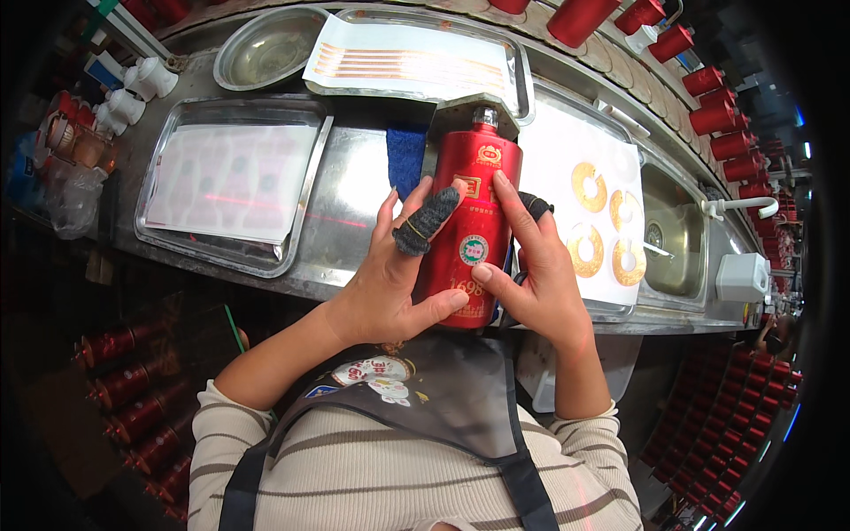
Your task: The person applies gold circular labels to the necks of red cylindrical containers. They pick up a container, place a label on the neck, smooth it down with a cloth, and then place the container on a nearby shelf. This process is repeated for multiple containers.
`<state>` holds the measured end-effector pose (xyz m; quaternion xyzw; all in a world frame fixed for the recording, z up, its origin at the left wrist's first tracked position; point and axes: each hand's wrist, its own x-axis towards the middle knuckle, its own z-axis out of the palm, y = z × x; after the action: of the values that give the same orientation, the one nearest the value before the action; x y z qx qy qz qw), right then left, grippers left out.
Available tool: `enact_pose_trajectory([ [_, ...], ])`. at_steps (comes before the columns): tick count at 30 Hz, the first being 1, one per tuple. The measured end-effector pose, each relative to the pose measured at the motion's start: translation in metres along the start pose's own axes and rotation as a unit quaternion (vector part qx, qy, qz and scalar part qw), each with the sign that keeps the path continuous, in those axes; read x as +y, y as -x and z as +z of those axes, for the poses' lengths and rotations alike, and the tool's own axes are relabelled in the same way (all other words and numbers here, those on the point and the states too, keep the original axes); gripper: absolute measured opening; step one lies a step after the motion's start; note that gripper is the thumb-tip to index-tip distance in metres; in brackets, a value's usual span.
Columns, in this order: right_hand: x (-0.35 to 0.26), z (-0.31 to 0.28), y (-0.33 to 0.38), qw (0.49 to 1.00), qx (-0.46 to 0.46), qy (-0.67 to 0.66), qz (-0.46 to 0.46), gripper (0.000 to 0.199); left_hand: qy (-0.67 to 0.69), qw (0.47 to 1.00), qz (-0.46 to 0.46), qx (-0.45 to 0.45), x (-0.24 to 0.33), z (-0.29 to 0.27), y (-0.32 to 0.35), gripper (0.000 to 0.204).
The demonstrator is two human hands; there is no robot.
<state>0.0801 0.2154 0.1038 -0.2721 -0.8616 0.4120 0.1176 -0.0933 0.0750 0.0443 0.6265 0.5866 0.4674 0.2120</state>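
A glossy red bottle with gold print, a round green-and-white sticker and a clear neck lies in front of me, its neck pointing away. Its upper end rests by a grey metal holder. My left hand grips its left side, thumb low on the front; one finger wears a dark grey knitted cover. On the other side my right hand presses thumb and fingers against the bottle, with a black cover on one finger. The underside of the bottle is hidden.
Left stands a metal tray with printed sheets; behind it is a steel bowl. A far tray carries gold strips. Gold ring labels lie on a white sheet at right, beside a sink. Red bottles line the conveyor.
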Motion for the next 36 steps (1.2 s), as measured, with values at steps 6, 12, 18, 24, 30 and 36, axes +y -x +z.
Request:
enact_pose_trajectory([
  [6,-0.009,-0.006,0.0,0.999,-0.01,0.039,0.031,0.085,-0.012,1.0,0.002,-0.005,0.002,-0.003,-0.002,0.095],
  [12,-0.009,-0.004,-0.008,0.996,0.007,0.079,0.037,0.084,-0.007,1.0,0.003,-0.002,0.001,-0.002,-0.002,0.095],
  [18,-0.007,-0.003,-0.009,0.996,0.006,0.075,0.049,0.087,-0.009,1.0,0.008,0.002,-0.001,-0.001,-0.001,0.096],
  [24,-0.005,-0.002,-0.012,0.997,0.015,0.066,0.038,0.088,-0.007,1.0,0.004,-0.004,0.0,-0.002,-0.001,0.099],
  [30,-0.002,-0.006,-0.005,0.999,0.012,0.012,0.044,0.089,0.08,0.996,-0.042,-0.003,0.002,-0.003,0.002,0.093],
  [36,-0.001,0.0,0.012,0.999,0.03,-0.033,0.001,0.085,0.129,0.99,-0.019,0.049,-0.005,0.005,0.01,0.089],
])
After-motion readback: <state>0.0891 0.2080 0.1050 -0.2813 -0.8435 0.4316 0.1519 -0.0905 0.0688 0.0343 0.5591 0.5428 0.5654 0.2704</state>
